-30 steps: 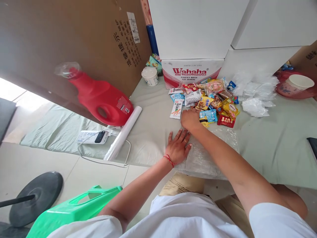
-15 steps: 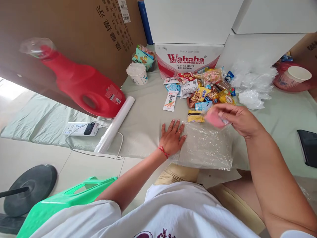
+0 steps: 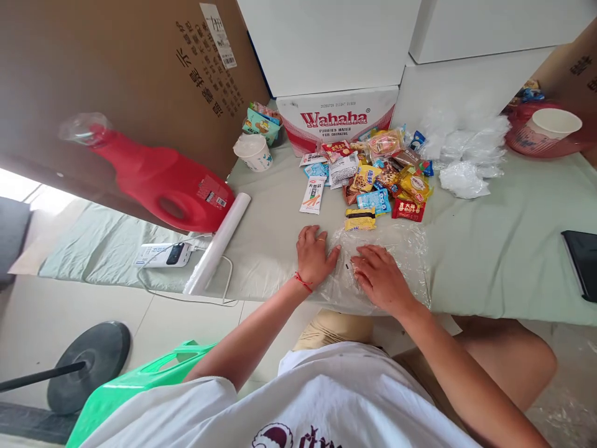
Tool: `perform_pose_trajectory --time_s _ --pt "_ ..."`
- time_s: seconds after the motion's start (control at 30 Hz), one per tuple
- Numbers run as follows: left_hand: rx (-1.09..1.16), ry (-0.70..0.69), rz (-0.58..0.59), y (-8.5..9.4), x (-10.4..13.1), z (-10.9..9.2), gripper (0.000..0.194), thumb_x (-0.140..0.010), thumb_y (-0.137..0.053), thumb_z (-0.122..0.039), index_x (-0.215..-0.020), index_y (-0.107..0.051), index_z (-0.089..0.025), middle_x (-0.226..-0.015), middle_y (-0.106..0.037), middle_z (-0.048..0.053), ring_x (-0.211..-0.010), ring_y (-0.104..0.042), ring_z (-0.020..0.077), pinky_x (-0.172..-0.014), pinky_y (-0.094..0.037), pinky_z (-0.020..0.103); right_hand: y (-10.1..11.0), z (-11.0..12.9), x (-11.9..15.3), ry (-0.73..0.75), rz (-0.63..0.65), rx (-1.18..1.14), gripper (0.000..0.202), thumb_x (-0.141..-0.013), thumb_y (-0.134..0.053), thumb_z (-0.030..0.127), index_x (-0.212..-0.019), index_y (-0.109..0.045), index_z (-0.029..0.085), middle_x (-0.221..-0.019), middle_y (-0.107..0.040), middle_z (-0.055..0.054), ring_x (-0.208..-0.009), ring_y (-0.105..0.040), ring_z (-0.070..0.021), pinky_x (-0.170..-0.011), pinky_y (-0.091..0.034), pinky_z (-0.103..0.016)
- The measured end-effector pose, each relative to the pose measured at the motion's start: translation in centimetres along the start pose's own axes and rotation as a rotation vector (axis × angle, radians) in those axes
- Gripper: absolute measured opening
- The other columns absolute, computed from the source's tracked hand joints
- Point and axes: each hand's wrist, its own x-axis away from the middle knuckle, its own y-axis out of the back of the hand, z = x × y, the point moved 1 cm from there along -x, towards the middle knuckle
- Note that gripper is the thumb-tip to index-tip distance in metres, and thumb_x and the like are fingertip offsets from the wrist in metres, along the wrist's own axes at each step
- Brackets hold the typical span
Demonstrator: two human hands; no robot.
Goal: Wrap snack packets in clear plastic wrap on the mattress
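Since the clear plastic bag (image 3: 413, 264) lies flat along the near edge of the cloth-covered surface (image 3: 494, 261), it sits within easy reach of both hands, probably so the thin film can be handled close to the body. Beyond it, the wrapped snacks (image 3: 368, 177) are heaped against the white-and-red carton (image 3: 333, 121), which seems to back the pile and leaves the near side to the bag. One yellow packet (image 3: 360, 219) lies closest, just past the bag's far edge. Crumpled clear plastic (image 3: 466, 171) is gathered to the right of the heap, while a plastic roll (image 3: 217, 246) rests at the left, beside the red jug (image 3: 172, 183).

The left hand (image 3: 316, 256) is palm down at the bag's left margin, fingers loosely curved, thumb pointing right, perhaps steadying the film. The right hand (image 3: 383, 277) lies over the bag, unclenched, its fingers slightly bent; neither appears to grasp anything, though whether the fingertips pinch the film I cannot tell.
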Motion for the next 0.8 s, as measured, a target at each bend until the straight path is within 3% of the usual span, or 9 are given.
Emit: perform_pose_trajectory --time_s 0.07,0.13,0.23,0.33,0.53,0.7,0.8 --pt "0.01 -0.027 0.024 -0.3 -0.9 -1.1 0.024 -0.087 -0.069 -0.036 -0.101 -0.069 -0.017 -0.145 -0.055 0.019 -0.145 -0.04 0.0404 -0.116 -0.04 0.057 -1.4 0.2 0.5 -0.013 -0.002 0.031 0.037 -0.102 -0.051 0.029 -0.135 -0.068 0.022 -0.145 -0.063 -0.01 -0.141 -0.047 -0.0304 -0.123 -0.034 -0.055" --pt "0.073 -0.043 0.058 -0.6 -1.6 -2.1 0.009 -0.09 -0.061 -0.026 -0.093 -0.065 -0.018 -0.134 -0.061 0.018 -0.132 -0.053 0.0342 -0.11 -0.046 0.05 -2.1 -0.1 0.6 -0.037 -0.019 0.043 0.039 -0.104 -0.049 0.032 -0.138 -0.066 0.022 -0.146 -0.063 -0.009 -0.141 -0.047 -0.0302 -0.124 -0.032 -0.054" --pt "0.239 0.037 0.057 -0.8 -2.1 -2.7 0.008 -0.098 -0.048 -0.022 -0.096 -0.056 -0.021 -0.105 -0.066 0.011 -0.096 -0.066 0.0234 -0.088 -0.053 0.038 -2.2 -0.7 0.5 -0.071 -0.038 0.062 0.041 -0.105 -0.048 0.036 -0.139 -0.065 0.02 -0.144 -0.065 -0.009 -0.14 -0.048 -0.0305 -0.123 -0.033 -0.053" --pt "0.4 0.187 0.03 -0.6 -2.3 -2.2 0.006 -0.098 -0.052 -0.027 -0.094 -0.048 -0.024 -0.082 -0.062 0.001 -0.072 -0.062 0.0192 -0.072 -0.048 0.032 -2.2 -1.1 0.2 -0.091 -0.042 0.079 0.041 -0.106 -0.047 0.038 -0.138 -0.067 0.022 -0.142 -0.066 -0.009 -0.14 -0.048 -0.0306 -0.124 -0.03 -0.054" --pt "0.579 0.349 -0.136 1.0 -3.2 0.2 0.023 -0.088 -0.065 -0.022 -0.102 -0.047 -0.023 -0.075 -0.054 -0.006 -0.067 -0.057 0.0134 -0.07 -0.045 0.026 -2.9 -1.2 -2.0 -0.085 -0.021 0.087 0.041 -0.106 -0.047 0.038 -0.137 -0.066 0.021 -0.144 -0.065 -0.011 -0.143 -0.045 -0.031 -0.125 -0.026 -0.056" --pt "0.608 0.421 0.009 1.5 -2.9 1.8 0.057 -0.074 -0.083 -0.037 -0.12 -0.054 -0.021 -0.082 -0.062 -0.005 -0.065 -0.057 0.0116 -0.067 -0.044 0.025 -3.4 -0.8 -4.0 -0.082 0.011 0.062 0.041 -0.106 -0.046 0.037 -0.137 -0.065 0.02 -0.143 -0.064 -0.013 -0.145 -0.044 -0.0311 -0.125 -0.024 -0.057" --pt "0.613 0.453 0.092 1.3 -2.8 2.4 0.04 -0.075 -0.081 -0.042 -0.102 -0.064 -0.019 -0.069 -0.061 -0.003 -0.062 -0.056 0.0144 -0.061 -0.04 0.026 -3.1 -0.7 -3.8 -0.063 -0.008 0.001 0.049 -0.106 -0.043 0.043 -0.145 -0.059 0.018 -0.148 -0.061 -0.013 -0.147 -0.042 -0.0296 -0.126 -0.024 -0.054"
